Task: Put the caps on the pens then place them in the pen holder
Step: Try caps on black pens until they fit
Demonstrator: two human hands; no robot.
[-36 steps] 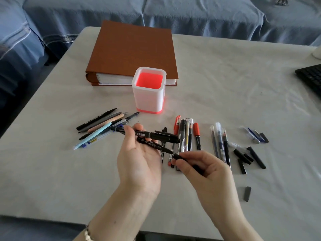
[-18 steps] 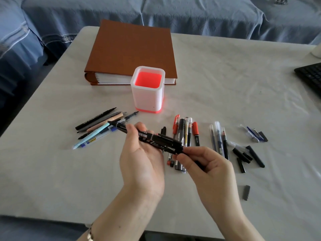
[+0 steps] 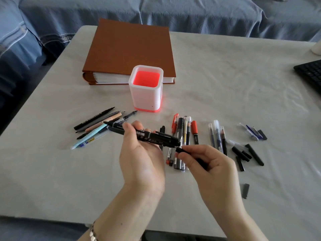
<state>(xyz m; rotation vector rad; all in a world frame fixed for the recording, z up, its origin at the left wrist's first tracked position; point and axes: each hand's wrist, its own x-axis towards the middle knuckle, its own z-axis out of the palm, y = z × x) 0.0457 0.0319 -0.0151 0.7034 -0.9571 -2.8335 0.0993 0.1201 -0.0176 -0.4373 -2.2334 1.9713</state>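
The left hand [image 3: 140,159] holds the black marker [image 3: 151,135] above the table [image 3: 225,75], thumb and fingers curled round the middle of the barrel. The marker's long axis runs from upper left to lower right, and its lower-right end points at the right hand [image 3: 208,164]. The right hand pinches the black cap [image 3: 180,150] between thumb and fingertips. The cap's mouth sits just beside the marker's end, nearly in line with the axis but slightly below it. Judgement: seating calls for a short push along that axis toward the left hand.

Marker and cap are smooth, rigid plastic cylinders; the barrel carries white print. The pen holder [image 3: 145,87] stands beyond both hands. It is a square white tub with rounded corners and a red interior. No pens are visible in it. Loose caps [image 3: 243,153] lie to the right
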